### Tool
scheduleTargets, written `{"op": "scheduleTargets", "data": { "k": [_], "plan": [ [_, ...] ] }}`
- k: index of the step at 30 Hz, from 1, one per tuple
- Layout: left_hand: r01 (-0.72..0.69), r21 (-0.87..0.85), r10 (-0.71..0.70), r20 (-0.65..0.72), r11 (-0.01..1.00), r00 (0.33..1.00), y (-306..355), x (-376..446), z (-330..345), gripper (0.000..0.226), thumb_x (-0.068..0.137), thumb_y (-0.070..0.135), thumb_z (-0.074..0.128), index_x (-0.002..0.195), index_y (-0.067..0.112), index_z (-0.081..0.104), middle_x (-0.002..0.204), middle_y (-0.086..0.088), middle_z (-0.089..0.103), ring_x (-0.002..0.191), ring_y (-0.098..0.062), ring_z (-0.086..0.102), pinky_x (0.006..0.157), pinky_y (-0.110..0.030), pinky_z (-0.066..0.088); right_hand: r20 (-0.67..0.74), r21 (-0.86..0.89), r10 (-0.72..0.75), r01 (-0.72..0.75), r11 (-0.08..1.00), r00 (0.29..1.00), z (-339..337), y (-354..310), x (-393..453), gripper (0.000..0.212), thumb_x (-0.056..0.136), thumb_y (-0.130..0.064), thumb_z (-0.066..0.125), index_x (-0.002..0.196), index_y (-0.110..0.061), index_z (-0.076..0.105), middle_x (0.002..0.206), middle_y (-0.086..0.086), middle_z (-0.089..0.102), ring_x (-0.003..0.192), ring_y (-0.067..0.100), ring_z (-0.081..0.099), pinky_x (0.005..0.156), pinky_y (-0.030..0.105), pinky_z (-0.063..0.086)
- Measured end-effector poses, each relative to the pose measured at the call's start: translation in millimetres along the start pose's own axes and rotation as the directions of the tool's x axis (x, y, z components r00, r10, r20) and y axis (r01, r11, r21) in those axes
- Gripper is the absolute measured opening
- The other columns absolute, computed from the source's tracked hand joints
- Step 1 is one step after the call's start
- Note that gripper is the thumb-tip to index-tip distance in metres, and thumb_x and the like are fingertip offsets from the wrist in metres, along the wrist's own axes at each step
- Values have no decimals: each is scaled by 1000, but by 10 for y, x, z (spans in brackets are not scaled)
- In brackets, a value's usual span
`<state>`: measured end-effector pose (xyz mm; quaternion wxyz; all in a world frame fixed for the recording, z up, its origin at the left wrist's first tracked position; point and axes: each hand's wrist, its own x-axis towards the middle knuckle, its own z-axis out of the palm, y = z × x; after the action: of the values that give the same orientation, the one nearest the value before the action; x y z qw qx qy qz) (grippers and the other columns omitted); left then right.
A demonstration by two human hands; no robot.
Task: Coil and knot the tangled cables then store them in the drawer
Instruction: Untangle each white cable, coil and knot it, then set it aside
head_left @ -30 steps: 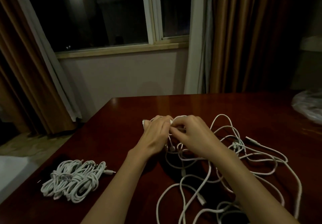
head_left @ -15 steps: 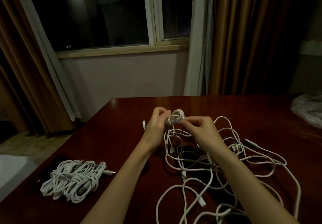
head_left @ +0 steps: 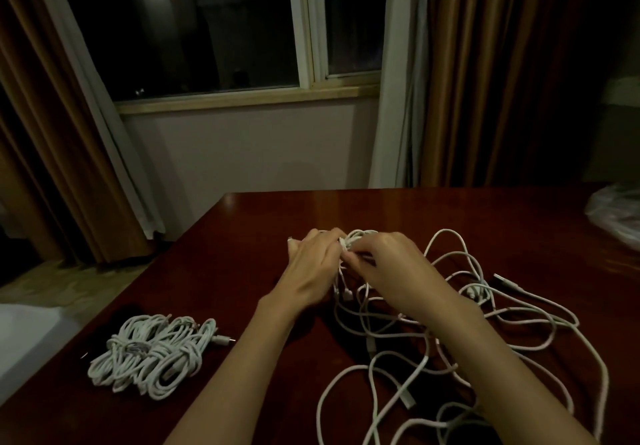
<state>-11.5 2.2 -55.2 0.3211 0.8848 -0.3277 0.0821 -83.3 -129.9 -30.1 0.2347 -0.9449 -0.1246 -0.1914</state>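
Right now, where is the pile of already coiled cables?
In the head view, the coiled cables lie on the table near its left edge, left of the left forearm and apart from the tangled cables.

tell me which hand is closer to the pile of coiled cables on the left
Left. The left hand is up and to the right of the coiled cables; the right hand lies further right still.

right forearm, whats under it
Loose white cables of the tangle run beneath the right forearm across the table. How those strands cross beneath it is hidden. Both hands hold a small coil.
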Motion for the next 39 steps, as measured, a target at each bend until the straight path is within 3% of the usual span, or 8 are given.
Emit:
{"op": "scheduleTargets", "data": {
  "k": [7, 9, 12, 17, 20, 27, 33, 39],
  "plan": [
    [24, -283, -21, 15, 959, 1000, -5, -28, 18, 53, 91, 41, 17, 89, 23, 67, 90, -7, 58, 91, -12, 51, 87, -23, 37, -112, 296, 52, -17, 955, 992, -134, 99, -8, 15, 85, -30, 68, 93, -20, 75, 78, -15, 65, 75, -1, 63, 66, 14, 51],
    [34, -407, -36, 3, 913, 999, 69, -31, 44, 51, 89, 42, 25, 79, 9, 63, 84, -18, 59, 77, -15, 54, 77, -36, 44, -146, 439, 121, -46, 897, 982, -143, 138, -13, 8, 84, -25, 70, 88, -20, 75, 80, -11, 71, 78, -1, 66, 70, 14, 53],
    [2, -552, -1, 2, 834, 1000, 221, -54, 45, 41, 87, 42, 34, 59, 25, 59, 65, -7, 56, 64, -16, 50, 70, -48, 42, -153, 678, 254, -85, 730, 955, -141, 188, -30, 7, 85, -16, 69, 81, -19, 74, 77, -4, 74, 77, 4, 69, 69, 14, 53],
    [-39, -649, 8, -50, 760, 999, 227, -21, 37, 29, 81, 45, 46, 85, 17, 51, 83, -7, 60, 78, -25, 59, 73, -41, 46, -61, 820, 399, -182, 543, 915, -27, 231, -6, 10, 89, -12, 64, 84, -11, 73, 70, -1, 71, 62, 3, 67, 53, 12, 48],
    [27, -749, -72, -28, 662, 997, 156, 27, 37, 29, 81, 39, 51, 101, 19, 54, 97, -5, 65, 91, -22, 64, 81, -40, 50, -38, 797, 405, -216, 563, 914, 104, 241, 6, 12, 92, -13, 62, 85, -10, 71, 59, -5, 64, 49, -2, 58, 46, 11, 41],
    [110, -750, -157, 7, 652, 988, 196, 66, 87, 22, 103, 25, 39, 87, 18, 52, 66, 12, 57, 63, -1, 56, 63, -19, 44, -246, 461, 308, -168, 871, 919, 170, 220, -17, 9, 90, -22, 66, 97, -19, 71, 87, -12, 69, 83, -1, 66, 69, 13, 53],
    [135, -678, -201, -20, 722, 979, 71, 102, 95, 17, 102, 38, 40, 103, 27, 53, 99, 1, 56, 77, -6, 54, 69, -20, 44, -265, 420, 191, -65, 905, 945, 111, 134, -31, 12, 89, -22, 68, 100, -20, 72, 91, -13, 70, 84, -6, 65, 72, 9, 51],
    [51, -737, -185, -101, 674, 978, 98, 85, 91, 12, 101, 22, 46, 98, 21, 58, 86, 9, 66, 74, -1, 64, 66, -17, 47, -180, 609, 177, -31, 792, 968, 81, 124, -20, 19, 93, -19, 61, 108, -23, 71, 95, -8, 74, 95, 1, 67, 86, 27, 56]
  ]
}}
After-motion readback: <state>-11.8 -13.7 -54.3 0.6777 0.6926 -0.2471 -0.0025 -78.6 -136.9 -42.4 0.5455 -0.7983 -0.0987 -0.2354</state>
